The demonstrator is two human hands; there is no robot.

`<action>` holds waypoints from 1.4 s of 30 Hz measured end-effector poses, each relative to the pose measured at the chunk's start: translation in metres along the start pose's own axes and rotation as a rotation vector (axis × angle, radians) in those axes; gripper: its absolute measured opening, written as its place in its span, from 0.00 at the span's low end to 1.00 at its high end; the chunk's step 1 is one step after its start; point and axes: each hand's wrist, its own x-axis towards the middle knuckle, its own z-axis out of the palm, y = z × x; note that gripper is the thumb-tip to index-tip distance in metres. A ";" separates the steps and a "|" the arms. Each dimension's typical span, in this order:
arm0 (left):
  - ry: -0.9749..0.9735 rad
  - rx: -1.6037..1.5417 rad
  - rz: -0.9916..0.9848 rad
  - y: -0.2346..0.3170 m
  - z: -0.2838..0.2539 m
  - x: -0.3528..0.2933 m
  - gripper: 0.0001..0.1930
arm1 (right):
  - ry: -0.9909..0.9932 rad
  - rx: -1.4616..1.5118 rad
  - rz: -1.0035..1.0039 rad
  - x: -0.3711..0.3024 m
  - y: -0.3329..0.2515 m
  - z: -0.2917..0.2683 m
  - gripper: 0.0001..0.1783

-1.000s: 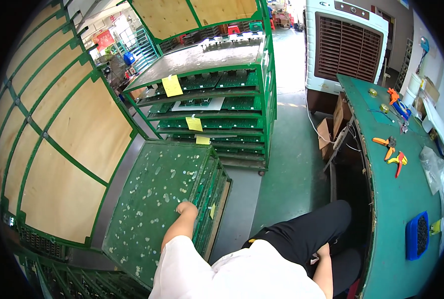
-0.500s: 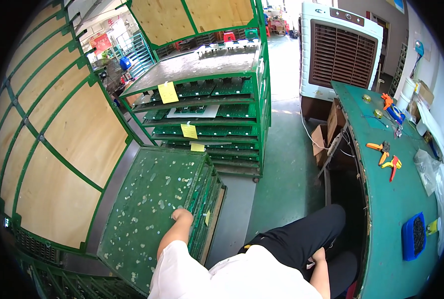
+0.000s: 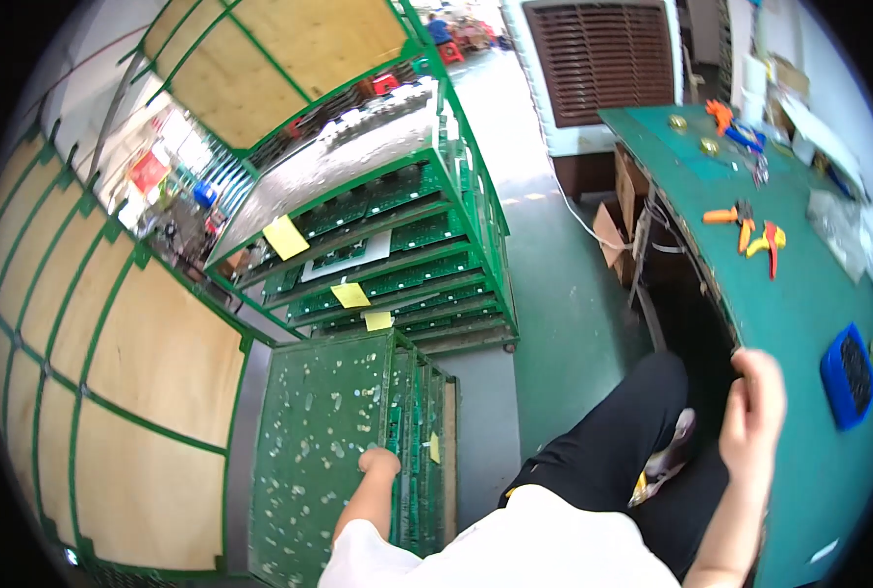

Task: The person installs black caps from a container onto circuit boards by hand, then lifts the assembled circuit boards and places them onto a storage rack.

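My left hand (image 3: 379, 461) is closed over the upper edge of a low green rack (image 3: 309, 421), whose top is dotted with pale spots. The thumb side lies on top; the other fingers are mostly hidden at the edge. My right hand (image 3: 756, 404) is raised beside the near edge of the green workbench (image 3: 799, 323), slightly blurred, fingers loosely bent and apart. Nothing shows in it. On the bench beyond it lie orange-handled pliers (image 3: 735, 220), a red-and-yellow hand tool (image 3: 770, 245) and a blue bin (image 3: 848, 375) of small dark parts.
A taller green rack (image 3: 456, 186) holds shelves of green circuit boards, with yellow notes (image 3: 284, 237) on its front. Plywood panels (image 3: 152, 363) in green frames stand at the left. An air cooler (image 3: 608, 69) and cardboard boxes (image 3: 613, 230) are beyond the bench.
My right hand has risen from my lap to the bench's edge. The view has turned and tilted down, while my left hand stays at the low rack's edge.
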 end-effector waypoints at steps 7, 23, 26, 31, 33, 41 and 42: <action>0.066 -0.019 -0.013 0.010 -0.006 0.007 0.15 | -0.148 0.346 -0.420 0.032 -0.097 -0.060 0.24; 0.170 -0.499 -0.310 0.005 0.020 0.023 0.13 | -1.319 0.799 -0.647 0.092 -0.194 0.032 0.30; 0.211 -0.555 -0.401 0.033 0.033 0.061 0.13 | -1.586 0.780 -0.436 0.093 -0.215 0.047 0.30; 0.171 -0.470 -0.456 0.045 0.030 0.068 0.09 | -1.344 1.237 -0.888 0.059 -0.236 0.097 0.27; 0.124 -0.652 -0.476 0.030 0.037 0.075 0.11 | -1.163 1.474 -0.876 0.045 -0.241 0.103 0.25; 0.094 -0.623 -0.343 0.068 0.037 0.108 0.10 | -1.331 0.748 -0.332 0.001 -0.101 0.215 0.40; 0.152 -0.553 -0.416 0.013 0.108 0.108 0.11 | -1.413 0.769 -0.238 -0.016 -0.093 0.226 0.38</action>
